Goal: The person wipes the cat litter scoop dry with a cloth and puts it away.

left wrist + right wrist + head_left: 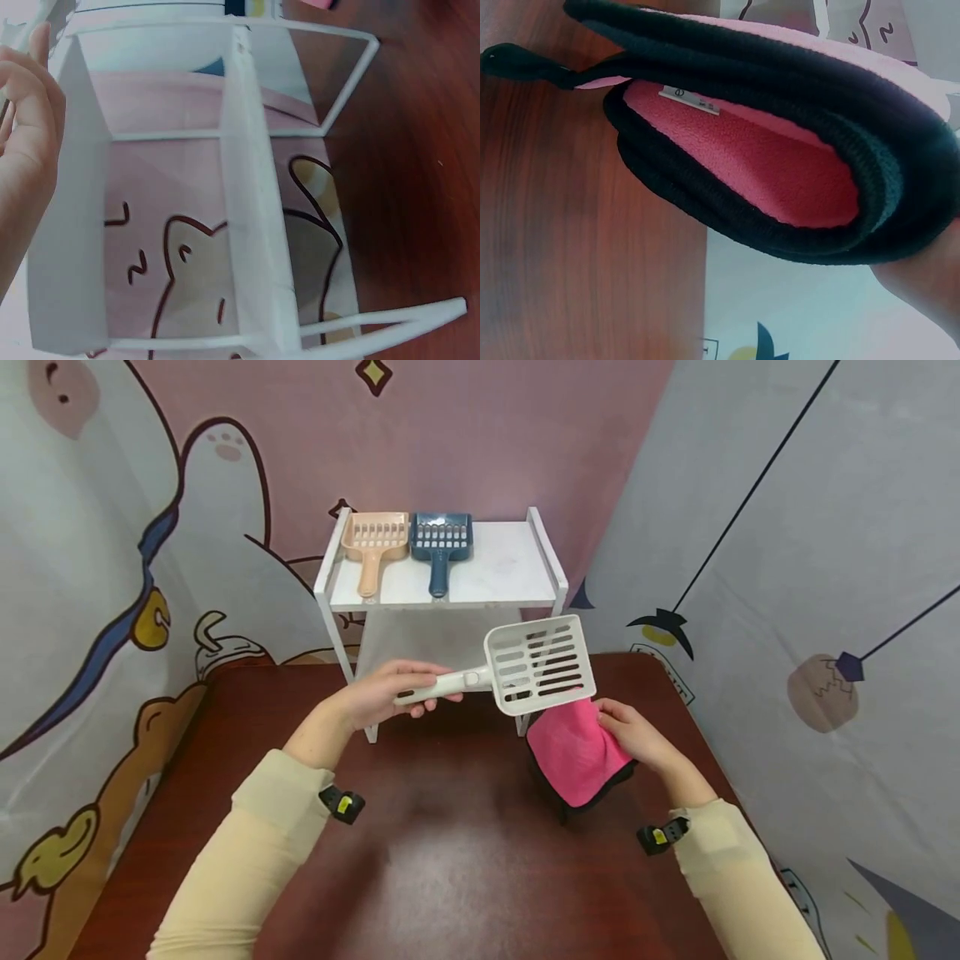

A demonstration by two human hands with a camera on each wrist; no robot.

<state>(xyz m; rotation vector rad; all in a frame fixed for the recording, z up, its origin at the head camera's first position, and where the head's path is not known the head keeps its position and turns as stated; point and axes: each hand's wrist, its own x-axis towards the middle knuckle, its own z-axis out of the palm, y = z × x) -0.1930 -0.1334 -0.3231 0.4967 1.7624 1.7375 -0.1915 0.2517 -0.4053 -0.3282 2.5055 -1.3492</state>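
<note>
My left hand (386, 693) grips the handle of a white slotted litter scoop (538, 664), held up in front of the shelf with its head pointing right. In the left wrist view only part of that hand (30, 112) shows at the left edge. A pink cloth (573, 752) with black edging hangs folded from my right hand (633, 735), right below the scoop's head, overlapping its lower corner in the head view. Close up in the right wrist view, the cloth (757, 165) shows its pink inside, a small white label and a black hanging loop; the fingers are hidden there.
A white two-tier shelf (510, 564) stands at the back of the dark red-brown wooden table (442, 877). On its top lie a peach litter scoop (371, 556) and a dark blue one (439, 560), side by side at the left. Cartoon-printed walls (480, 435) enclose the table's back and sides.
</note>
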